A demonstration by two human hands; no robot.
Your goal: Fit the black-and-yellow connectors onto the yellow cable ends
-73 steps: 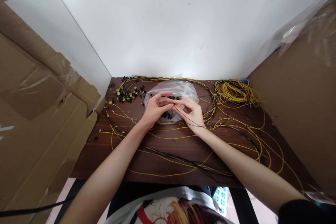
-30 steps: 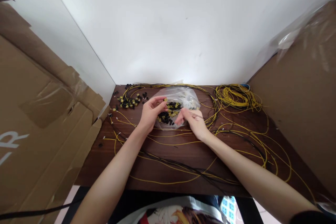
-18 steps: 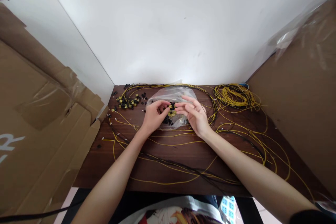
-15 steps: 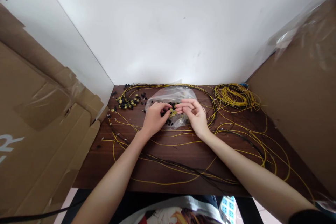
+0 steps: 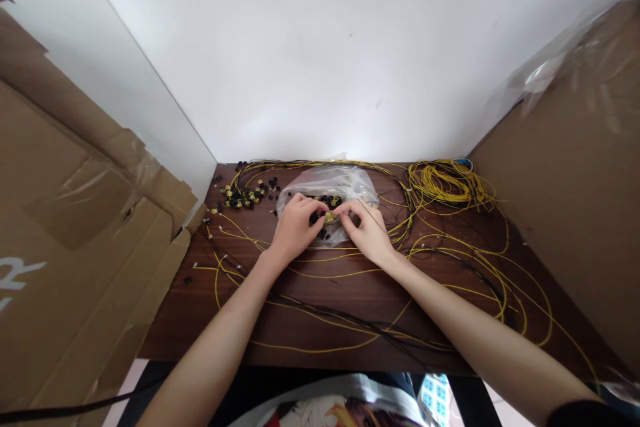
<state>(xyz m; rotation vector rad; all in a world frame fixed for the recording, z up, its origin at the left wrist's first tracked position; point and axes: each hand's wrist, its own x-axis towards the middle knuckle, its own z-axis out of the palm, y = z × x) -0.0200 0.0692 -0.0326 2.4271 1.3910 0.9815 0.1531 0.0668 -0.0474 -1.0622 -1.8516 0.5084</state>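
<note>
My left hand (image 5: pixel 299 225) is closed in a pinch over a clear plastic bag (image 5: pixel 325 180); what lies between its fingertips is too small to make out. Facing it from the right, my right hand (image 5: pixel 367 230) has thumb and forefinger brought together, almost touching the left fingertips. A thin dark wire (image 5: pixel 371 215) crosses over the right hand's fingers; whether the pinch holds its end is hidden. Small black and yellow parts (image 5: pixel 331 217) lie on the bag, below and between both hands.
More black and yellow pieces (image 5: pixel 245 195) lie at the table's back left. A coil of yellow cable (image 5: pixel 440 181) sits back right. Loose yellow and black cables loop across the brown table (image 5: pixel 320 310). Cardboard (image 5: pixel 85 233) stands left, another cardboard panel (image 5: pixel 580 167) right, a white wall (image 5: pixel 320 60) behind.
My right hand's fingers, stretched and apart before, have closed into a pinch close to my left fingertips. A thin dark wire now shows across the right hand. My left hand has hardly moved.
</note>
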